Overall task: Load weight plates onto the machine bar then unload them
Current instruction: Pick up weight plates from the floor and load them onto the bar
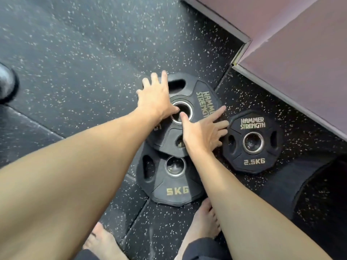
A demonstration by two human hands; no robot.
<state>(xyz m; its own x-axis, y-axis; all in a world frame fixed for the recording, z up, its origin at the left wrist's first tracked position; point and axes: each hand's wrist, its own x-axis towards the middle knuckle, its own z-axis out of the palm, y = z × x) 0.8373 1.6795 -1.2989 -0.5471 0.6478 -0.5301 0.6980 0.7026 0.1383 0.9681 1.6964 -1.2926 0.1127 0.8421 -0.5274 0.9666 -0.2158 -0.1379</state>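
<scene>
Rubber floor (78,53): top plate (201,102) overlaps 5KG plate (174,192). Left hand (155,98) fingers spread over far rim, thumb at bore; right hand (202,132) splayed flat on near edge. Hook rim, tilt, then lift.

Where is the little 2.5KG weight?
In the head view, the 2.5KG plate lies flat on the speckled floor at the right, just past the right hand and near the purple wall.

A gym, judging by black speckled rubber flooring (84,53) laid in tiles, black rubber-coated weight plates (252,141) lying on it, stamped "HAMMER STRENGTH", "5KG" and "2.5KG", and a mauve padded platform edge (300,62) at the corner.
</scene>
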